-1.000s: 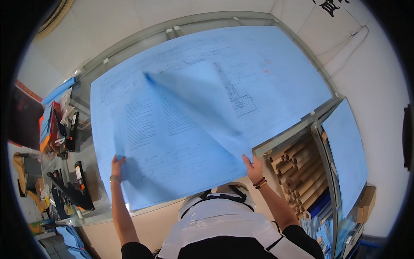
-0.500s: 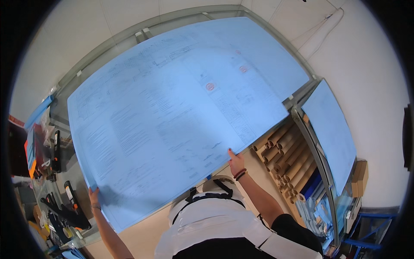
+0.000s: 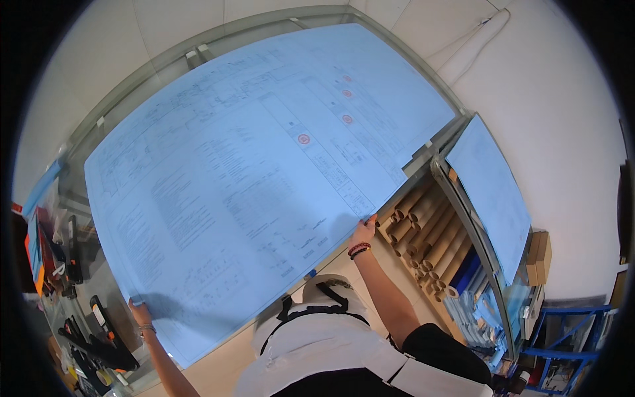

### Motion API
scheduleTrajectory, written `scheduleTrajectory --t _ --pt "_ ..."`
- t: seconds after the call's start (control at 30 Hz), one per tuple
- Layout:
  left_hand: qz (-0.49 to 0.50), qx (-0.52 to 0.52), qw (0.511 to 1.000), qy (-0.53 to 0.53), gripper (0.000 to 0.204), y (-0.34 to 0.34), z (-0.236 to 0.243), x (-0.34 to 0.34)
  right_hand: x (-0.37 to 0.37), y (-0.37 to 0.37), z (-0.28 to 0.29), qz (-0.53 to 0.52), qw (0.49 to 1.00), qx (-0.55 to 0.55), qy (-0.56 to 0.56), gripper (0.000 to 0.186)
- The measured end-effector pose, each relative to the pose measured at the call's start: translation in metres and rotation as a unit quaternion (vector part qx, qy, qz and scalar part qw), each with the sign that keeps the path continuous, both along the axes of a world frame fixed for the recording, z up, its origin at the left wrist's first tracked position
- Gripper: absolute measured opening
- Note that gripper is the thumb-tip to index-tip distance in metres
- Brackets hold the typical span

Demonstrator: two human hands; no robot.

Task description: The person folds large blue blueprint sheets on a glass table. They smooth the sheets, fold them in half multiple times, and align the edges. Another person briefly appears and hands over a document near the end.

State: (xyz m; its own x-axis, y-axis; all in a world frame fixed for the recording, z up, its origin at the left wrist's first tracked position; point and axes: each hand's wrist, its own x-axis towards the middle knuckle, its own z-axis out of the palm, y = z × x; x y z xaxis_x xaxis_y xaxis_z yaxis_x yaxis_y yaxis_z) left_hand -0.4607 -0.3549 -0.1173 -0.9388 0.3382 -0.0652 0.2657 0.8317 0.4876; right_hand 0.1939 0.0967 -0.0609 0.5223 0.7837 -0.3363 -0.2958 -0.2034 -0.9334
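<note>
A large blue drawing sheet [image 3: 218, 192], printed with fine lines, text and a red round stamp, lies over other blue sheets [image 3: 397, 99] on a glass-topped table. My left hand [image 3: 140, 313] is closed on its left edge near the front corner, fingertips over the paper. My right hand [image 3: 362, 233] pinches the near edge toward the right corner, thumb on top. The fingers under the paper are hidden. Along the right side, the lower sheets stick out past the top one, showing more red stamps.
Black-handled tools [image 3: 109, 331] lie at the table's left end. Brown cardboard tubes [image 3: 430, 245] fill a rack below on the right, beside folded blue papers [image 3: 473, 321]. Another blue sheet [image 3: 493, 192] lies on a side surface. A brown box [image 3: 539, 258] and a blue metal frame [image 3: 562, 351] stand beyond.
The top sheet has shifted slightly toward me and left, baring more stamps on the sheets beneath. My right hand now grips nearer the right corner. The whole view has shifted a little.
</note>
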Motion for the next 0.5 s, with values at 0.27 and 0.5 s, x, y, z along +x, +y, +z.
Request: scheduleTrajectory --t 0.27,0.5 --pt "-0.017 -0.025 0.997 0.067 0.059 -0.012 0.007 0.019 0.083 0.082 0.016 -0.014 0.997 -0.008 0.07 0.07" --pt "-0.196 0.046 0.914 0.352 0.067 0.154 0.065 0.147 0.185 0.173 0.043 0.165 0.93 -0.015 -0.329 0.06"
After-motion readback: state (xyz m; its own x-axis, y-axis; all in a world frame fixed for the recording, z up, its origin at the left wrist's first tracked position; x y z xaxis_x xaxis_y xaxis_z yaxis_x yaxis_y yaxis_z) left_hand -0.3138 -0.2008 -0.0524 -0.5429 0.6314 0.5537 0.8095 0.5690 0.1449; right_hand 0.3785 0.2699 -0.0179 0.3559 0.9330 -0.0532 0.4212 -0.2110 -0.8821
